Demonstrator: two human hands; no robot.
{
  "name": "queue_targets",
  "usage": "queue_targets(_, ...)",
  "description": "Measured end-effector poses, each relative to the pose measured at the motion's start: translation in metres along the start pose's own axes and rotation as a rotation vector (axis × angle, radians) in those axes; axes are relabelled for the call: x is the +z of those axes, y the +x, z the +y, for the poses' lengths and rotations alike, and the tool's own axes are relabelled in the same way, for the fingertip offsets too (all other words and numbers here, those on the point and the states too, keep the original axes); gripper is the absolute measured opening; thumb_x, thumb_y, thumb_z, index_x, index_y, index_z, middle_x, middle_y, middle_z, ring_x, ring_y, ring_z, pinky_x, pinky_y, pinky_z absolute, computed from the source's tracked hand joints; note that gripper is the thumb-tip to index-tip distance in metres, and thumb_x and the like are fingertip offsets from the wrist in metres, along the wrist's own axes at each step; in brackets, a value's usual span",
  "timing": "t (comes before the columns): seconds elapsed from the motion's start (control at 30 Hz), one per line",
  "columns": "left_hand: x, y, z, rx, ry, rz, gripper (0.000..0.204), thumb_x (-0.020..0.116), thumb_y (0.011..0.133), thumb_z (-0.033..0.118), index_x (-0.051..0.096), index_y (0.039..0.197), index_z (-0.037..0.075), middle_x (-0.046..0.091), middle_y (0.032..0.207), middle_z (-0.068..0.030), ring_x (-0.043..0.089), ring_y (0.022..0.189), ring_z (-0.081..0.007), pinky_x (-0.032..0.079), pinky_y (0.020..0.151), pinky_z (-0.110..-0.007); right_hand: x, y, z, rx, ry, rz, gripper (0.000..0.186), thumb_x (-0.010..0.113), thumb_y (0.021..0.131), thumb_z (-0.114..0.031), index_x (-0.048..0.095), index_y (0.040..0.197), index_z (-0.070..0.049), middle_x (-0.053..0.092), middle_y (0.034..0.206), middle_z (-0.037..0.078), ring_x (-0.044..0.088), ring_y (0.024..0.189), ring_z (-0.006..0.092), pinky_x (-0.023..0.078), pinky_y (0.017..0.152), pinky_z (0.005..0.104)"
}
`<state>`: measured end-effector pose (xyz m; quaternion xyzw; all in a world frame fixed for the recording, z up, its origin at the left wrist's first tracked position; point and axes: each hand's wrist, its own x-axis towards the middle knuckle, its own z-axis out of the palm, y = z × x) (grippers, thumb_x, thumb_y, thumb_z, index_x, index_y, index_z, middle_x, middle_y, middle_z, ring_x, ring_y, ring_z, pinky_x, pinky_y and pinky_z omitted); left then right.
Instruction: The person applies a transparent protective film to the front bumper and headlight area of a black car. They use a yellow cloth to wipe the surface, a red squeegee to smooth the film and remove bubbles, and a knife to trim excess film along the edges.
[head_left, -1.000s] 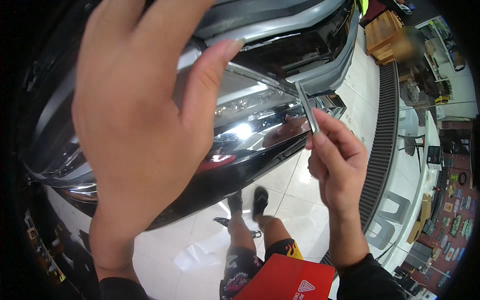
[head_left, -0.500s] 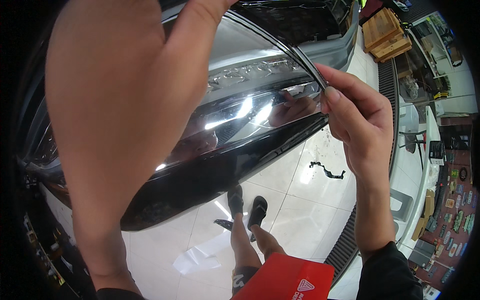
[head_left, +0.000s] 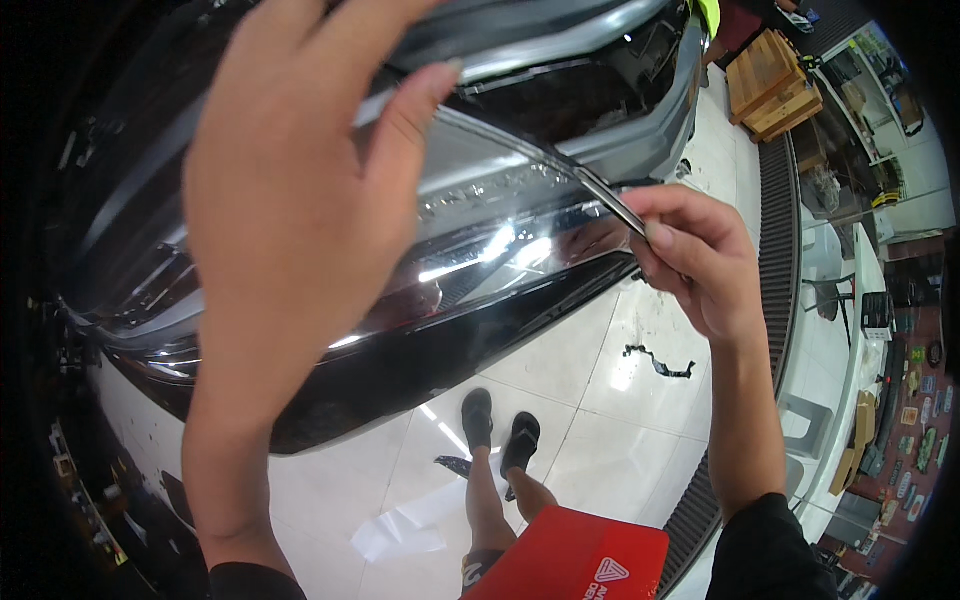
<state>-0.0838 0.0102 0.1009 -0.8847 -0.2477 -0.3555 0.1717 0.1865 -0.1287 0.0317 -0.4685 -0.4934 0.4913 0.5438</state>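
Note:
My right hand [head_left: 705,255] pinches the lower end of a narrow dark trim strip [head_left: 545,158] with a shiny silver face between thumb and fingers. The strip slants up and left across a glossy car body part [head_left: 480,240], which has a clear, patterned band and bright reflections. Large in the upper left, my left hand [head_left: 300,190] has its back toward me. Its thumb lies over the strip's upper end, apart from the stretched fingers, and some fingertips are cut off by the top edge. Whether that thumb presses on the strip cannot be made out.
On the tiled floor lie a thin black broken piece [head_left: 660,362], a white sheet [head_left: 400,530] and a small dark fragment [head_left: 453,466]. A red pouch [head_left: 570,560] hangs at my waist. Wooden crates [head_left: 770,85] and a white counter [head_left: 865,330] stand to the right.
My left hand has moved away from me and to the right. My right hand and the strip's end have shifted a little down and left. The view of the car has shifted too.

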Motion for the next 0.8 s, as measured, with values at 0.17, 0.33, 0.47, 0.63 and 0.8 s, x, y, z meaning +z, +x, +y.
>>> queue_targets(0.17,-0.008,-0.003,0.017,-0.219,-0.144,-0.049,0.036,0.075,0.092,0.014,0.073,0.127,0.012,0.064,0.138,-0.0113,0.063,0.126,-0.0305,0.05,0.105,-0.04,0.013,0.028,-0.038,-0.265,-0.195,0.149,0.031,0.065,0.101,-0.013,0.062,0.129,0.002,0.062,0.088,0.003,0.052,0.066,0.0053,0.038,0.057,0.0203)
queue_targets(0.33,-0.032,0.001,-0.004,-0.25,-0.305,-0.192,0.032,0.079,0.087,0.009,0.076,0.119,0.01,0.065,0.133,-0.0109,0.063,0.125,-0.0307,0.051,0.103,-0.042,0.015,0.042,-0.047,0.046,0.063,0.323,0.027,0.064,0.101,-0.009,0.065,0.126,-0.001,0.054,0.078,-0.005,0.048,0.064,0.0007,0.033,0.054,0.0192)
queue_targets(0.47,-0.04,0.006,-0.009,-0.155,-0.258,-0.215,0.031,0.08,0.087,0.013,0.077,0.118,0.011,0.066,0.13,-0.0107,0.065,0.122,-0.0311,0.052,0.102,-0.041,0.033,-0.013,-0.024,0.04,-0.002,0.317,0.029,0.061,0.102,-0.007,0.066,0.13,0.0,0.057,0.081,-0.004,0.05,0.066,0.0027,0.035,0.056,0.0198)
queue_targets(0.63,-0.033,0.002,-0.016,-0.088,-0.223,-0.154,0.032,0.079,0.089,0.019,0.077,0.12,0.011,0.068,0.127,-0.0114,0.067,0.118,-0.0294,0.052,0.101,-0.039,0.043,-0.032,0.009,-0.052,-0.115,0.332,0.037,0.058,0.101,0.001,0.064,0.138,-0.001,0.063,0.086,0.0,0.059,0.075,0.0087,0.045,0.065,0.0227)
queue_targets(0.8,-0.016,-0.008,-0.032,-0.044,-0.3,-0.133,0.034,0.075,0.097,0.026,0.076,0.129,0.017,0.07,0.13,-0.0105,0.067,0.12,-0.0288,0.051,0.107,-0.04,0.016,-0.032,0.033,-0.386,-0.706,0.344,0.027,0.065,0.097,0.006,0.075,0.121,-0.001,0.072,0.092,0.009,0.062,0.076,0.0119,0.047,0.067,0.0247)
